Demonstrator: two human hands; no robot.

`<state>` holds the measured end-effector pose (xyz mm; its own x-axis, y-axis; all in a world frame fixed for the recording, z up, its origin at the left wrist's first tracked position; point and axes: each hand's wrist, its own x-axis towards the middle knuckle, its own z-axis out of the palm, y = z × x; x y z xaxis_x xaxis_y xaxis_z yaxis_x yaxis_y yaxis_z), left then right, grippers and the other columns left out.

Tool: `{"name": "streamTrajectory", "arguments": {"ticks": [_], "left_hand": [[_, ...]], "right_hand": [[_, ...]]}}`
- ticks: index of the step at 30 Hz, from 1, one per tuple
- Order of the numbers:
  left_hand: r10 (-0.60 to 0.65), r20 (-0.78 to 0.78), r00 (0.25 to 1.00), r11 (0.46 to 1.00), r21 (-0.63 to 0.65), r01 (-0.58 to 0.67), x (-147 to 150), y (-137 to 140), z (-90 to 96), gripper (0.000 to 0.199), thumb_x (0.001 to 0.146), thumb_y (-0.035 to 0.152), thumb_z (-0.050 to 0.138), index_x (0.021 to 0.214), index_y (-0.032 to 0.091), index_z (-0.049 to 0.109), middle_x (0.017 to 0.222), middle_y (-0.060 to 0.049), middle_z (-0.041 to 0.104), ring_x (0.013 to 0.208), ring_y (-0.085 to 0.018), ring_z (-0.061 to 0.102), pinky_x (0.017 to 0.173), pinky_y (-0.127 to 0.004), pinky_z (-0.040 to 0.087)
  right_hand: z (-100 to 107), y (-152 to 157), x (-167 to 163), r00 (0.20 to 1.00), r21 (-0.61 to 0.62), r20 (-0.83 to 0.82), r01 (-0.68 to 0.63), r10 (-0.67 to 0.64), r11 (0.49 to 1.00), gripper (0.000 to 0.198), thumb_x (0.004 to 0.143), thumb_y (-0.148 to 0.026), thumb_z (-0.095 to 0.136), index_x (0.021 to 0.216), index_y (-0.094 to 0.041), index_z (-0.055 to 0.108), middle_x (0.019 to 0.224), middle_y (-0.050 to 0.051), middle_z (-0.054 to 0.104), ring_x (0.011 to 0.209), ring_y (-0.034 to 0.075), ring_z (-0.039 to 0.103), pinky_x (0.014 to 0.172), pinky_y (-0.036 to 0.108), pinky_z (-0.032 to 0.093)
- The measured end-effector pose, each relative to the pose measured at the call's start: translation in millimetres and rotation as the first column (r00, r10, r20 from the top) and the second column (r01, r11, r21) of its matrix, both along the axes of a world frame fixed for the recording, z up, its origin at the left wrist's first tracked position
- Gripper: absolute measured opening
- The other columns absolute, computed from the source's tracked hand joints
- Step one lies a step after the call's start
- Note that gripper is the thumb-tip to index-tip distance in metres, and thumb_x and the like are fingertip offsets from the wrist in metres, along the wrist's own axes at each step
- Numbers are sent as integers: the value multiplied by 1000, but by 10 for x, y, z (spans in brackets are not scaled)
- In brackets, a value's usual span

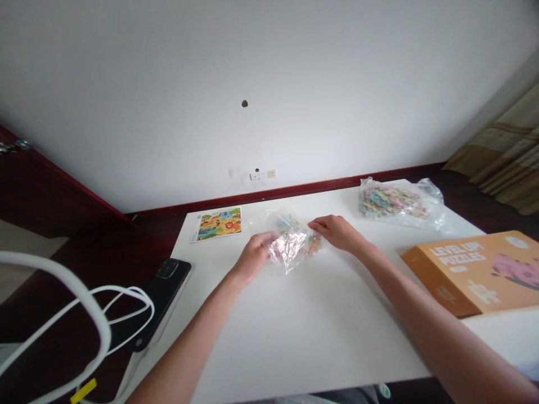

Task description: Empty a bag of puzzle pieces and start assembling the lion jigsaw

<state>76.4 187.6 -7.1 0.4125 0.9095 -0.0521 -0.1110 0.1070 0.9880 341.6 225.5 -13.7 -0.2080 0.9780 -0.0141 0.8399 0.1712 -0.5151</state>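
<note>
2 bare forearms, no sleeves, rings or watch in view

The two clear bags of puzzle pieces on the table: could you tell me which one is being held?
The bag of puzzle pieces at mid-table, gripped between the left hand and right hand; the other bag lies untouched at the far right.

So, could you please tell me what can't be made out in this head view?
- Pieces in the clear bag: blurred by glare and crinkled plastic, partly covered by the left hand and right hand.
- Orange puzzle box: cut off by the right edge.
- Picture card: details too small.
</note>
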Motion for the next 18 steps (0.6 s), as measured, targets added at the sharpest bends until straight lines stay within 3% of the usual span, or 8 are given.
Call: {"name": "streamTrajectory", "arguments": {"ticks": [1,3,5,8,12,15,18], "left_hand": [[45,-128,991,985,171,-23,12,3,-33,5,84,19,69,86,15,72,85,-4,67,81,-16,65,74,-24,53],[127,-320,939,886,463,38,21,10,-119,19,89,21,67,107,18,74,111,-9,70,106,-23,67,95,-36,54],[159,-451,878,768,615,177,13,12,-227,33,92,23,65,125,22,69,133,-12,64,127,-28,60,111,-45,48],[190,-598,778,664,662,347,-7,4,-394,61,92,23,67,150,29,50,154,-14,50,147,-32,44,120,-53,40],[253,-651,716,645,665,376,-7,-4,-522,87,92,22,68,165,34,21,166,-13,35,154,-34,34,123,-55,38],[310,-646,697,636,686,353,12,3,-522,97,90,26,71,166,35,11,170,-12,27,157,-36,26,123,-57,38],[330,-638,696,628,699,342,26,18,-510,101,90,30,72,167,34,6,171,-13,23,159,-36,21,125,-59,34]], "right_hand": [[-9,3,1,1000,-3,-13,1,-1,1000,37,100,-38,47,90,-24,79,97,6,80,90,25,72,75,29,42],[-32,13,10,1000,-7,-28,8,-8,1000,34,98,-38,49,92,-24,80,98,6,80,90,25,71,76,30,43],[-51,22,19,999,-10,-46,17,-18,1000,32,97,-38,51,92,-24,80,95,5,80,87,24,71,75,30,43],[-60,26,11,995,-16,-95,37,-38,999,31,95,-38,53,88,-24,79,88,4,79,81,22,69,73,30,44],[-58,28,-28,982,-8,-173,73,-73,997,28,92,-40,56,85,-23,78,86,3,78,81,22,68,74,31,45],[-96,50,-40,950,-40,-295,92,-100,995,29,91,-44,59,84,-22,77,86,3,77,82,21,67,76,32,46],[-164,84,-25,857,-128,-503,54,-112,990,36,90,-53,62,87,-20,76,89,4,76,82,20,66,75,31,47]]}}
